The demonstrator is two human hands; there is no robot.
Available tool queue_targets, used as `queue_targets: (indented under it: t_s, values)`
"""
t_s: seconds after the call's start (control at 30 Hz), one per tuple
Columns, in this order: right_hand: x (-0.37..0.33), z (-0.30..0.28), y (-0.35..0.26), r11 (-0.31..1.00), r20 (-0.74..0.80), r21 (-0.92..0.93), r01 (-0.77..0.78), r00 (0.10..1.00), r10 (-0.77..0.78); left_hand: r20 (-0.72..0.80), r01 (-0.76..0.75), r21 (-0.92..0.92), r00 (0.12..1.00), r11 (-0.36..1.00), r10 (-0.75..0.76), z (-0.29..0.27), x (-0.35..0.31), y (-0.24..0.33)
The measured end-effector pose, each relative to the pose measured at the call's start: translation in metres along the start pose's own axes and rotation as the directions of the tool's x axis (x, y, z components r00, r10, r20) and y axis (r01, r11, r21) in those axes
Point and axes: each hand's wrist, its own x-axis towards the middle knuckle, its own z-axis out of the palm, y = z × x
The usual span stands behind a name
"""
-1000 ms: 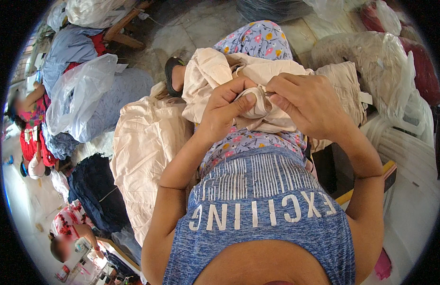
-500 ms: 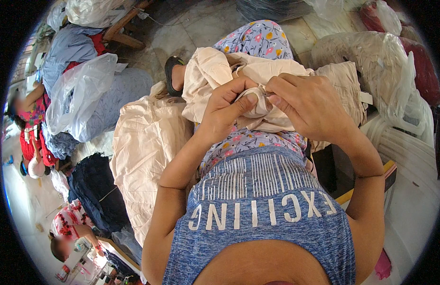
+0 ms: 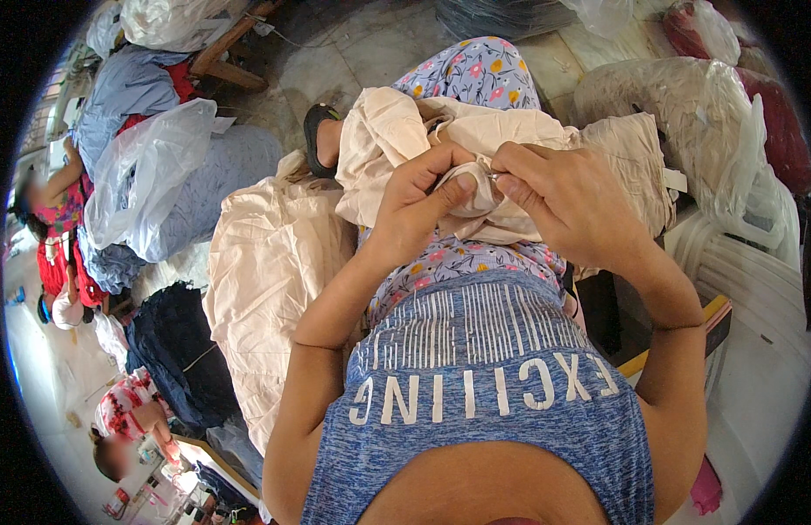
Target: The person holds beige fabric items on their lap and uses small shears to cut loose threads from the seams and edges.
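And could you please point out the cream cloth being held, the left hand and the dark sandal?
Cream cloth (image 3: 502,128): head view, on its upper part.
Left hand (image 3: 414,197): head view, on the middle of the hand.
Dark sandal (image 3: 312,142): head view, on its outer side.

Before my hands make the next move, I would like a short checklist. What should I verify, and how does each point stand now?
1. Left hand grips the cream cloth: ok.
2. Right hand is at the same bunched part: ok.
3. What exactly lies between the right fingertips: cannot tell, too small.
4. Cloth lies over the floral trousers: ok.
5. Cloth is smooth: not ok, folded and bunched.
6. Cloth is separate from the cream heap on the left: cannot tell.
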Motion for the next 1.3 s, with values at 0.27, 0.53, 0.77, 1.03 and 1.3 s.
queue_targets:
  t_s: [0.27,0.53,0.77,1.03,1.3]
  values:
    - [-0.003,0.006,-0.004,0.999,-0.054,-0.024,-0.024,0.998,0.022,-0.052,-0.041,0.049,0.998,0.998,0.044,0.007,-0.001,-0.003]
    - [-0.003,0.008,-0.003,0.998,-0.072,-0.056,0.003,0.997,-0.007,-0.059,-0.067,0.082,0.996,0.994,0.072,0.009,-0.003,-0.002]
    - [-0.003,0.012,0.0,0.998,-0.106,-0.058,0.021,0.994,-0.027,-0.04,-0.035,0.012,0.999,0.999,0.036,0.008,-0.002,-0.004]
    - [-0.002,0.009,0.0,0.998,-0.142,-0.02,0.056,0.988,-0.058,-0.013,0.025,-0.17,1.0,0.985,-0.028,0.003,0.0,-0.006]
    - [-0.002,0.005,0.004,0.993,-0.069,-0.088,0.081,0.994,-0.087,0.019,0.03,-0.114,0.999,0.993,-0.028,0.002,0.001,-0.004]
